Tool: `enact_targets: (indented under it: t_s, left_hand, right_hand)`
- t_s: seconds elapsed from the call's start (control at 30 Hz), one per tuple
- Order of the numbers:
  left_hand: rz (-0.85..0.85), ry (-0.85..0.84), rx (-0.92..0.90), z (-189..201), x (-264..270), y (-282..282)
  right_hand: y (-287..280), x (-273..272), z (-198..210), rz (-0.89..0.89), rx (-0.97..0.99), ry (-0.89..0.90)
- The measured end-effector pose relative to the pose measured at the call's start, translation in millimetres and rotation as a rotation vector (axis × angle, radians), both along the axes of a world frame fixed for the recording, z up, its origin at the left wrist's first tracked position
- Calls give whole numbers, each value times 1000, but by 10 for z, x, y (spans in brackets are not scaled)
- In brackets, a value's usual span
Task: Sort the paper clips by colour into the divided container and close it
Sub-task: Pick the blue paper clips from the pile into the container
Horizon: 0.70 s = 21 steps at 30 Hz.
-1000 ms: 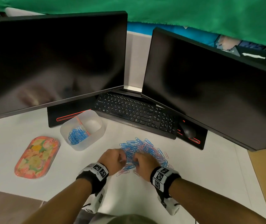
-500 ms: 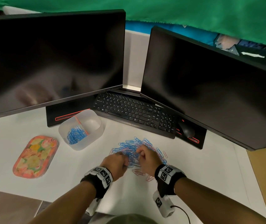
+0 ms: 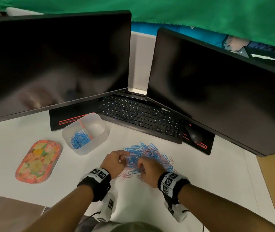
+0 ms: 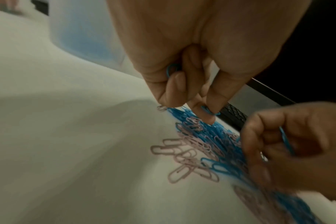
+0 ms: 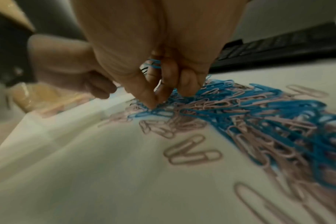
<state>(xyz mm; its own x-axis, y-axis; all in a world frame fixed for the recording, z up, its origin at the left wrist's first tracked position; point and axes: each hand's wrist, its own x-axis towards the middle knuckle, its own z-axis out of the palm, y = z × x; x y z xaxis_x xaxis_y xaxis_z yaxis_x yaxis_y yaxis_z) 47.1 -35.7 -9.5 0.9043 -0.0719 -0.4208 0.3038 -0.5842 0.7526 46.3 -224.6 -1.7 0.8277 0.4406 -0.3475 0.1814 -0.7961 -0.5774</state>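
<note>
Since the earlier frames, both hands are staying low over the same pile, the left hand (image 3: 115,162) having shifted slightly toward the pile's left edge while the right hand (image 3: 148,169) is remaining at its near side.

Head view: the mixed pile of blue and pink paper clips (image 3: 151,154) is lying on the white bench (image 3: 208,181) directly ahead of and between the two hands. The divided container (image 3: 100,139), open, is standing to the upper left of the left hand, well apart from it, with blue clips (image 3: 79,139) gathered in its left compartment. A floral lid (image 3: 38,161) is lying flat farther left. A keyboard (image 3: 140,118), a mouse (image 3: 193,135) and two dark monitors (image 3: 54,61) are sitting behind.

Left wrist view: the left hand (image 4: 192,63) is curling its fingers around a blue clip (image 4: 171,70) in the palm, while thumb and fingertip are pinching another blue clip (image 4: 209,111) just above the pile (image 4: 211,141). The right hand (image 4: 297,145), on the right, is gripping a blue clip too.

Right wrist view: the right hand (image 5: 159,63) is keeping several blue clips (image 5: 153,64) tucked under curled fingers, with thumb and forefinger touching the pile's near edge (image 5: 240,115). Loose pink clips (image 5: 192,154) are lying apart in the foreground.
</note>
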Motion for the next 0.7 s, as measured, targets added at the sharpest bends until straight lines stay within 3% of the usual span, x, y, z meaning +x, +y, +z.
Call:
enact_targets:
  t_s: [0.17,0.47,0.57,0.7]
  left_hand:
    - [107,72,-191,74,-2,16]
    - [411,405,-505,234,33,-40]
    - [507,484,-648,231,18,5]
    - [578,549,-843,306,11,74]
  right_hand:
    - [-9,-32,-75,52,-60,-103]
    - [-4,0,-42,-14,-42,-26]
    - [48,81,32,-164,82,150]
    - [222,237,214,-457,427,599]
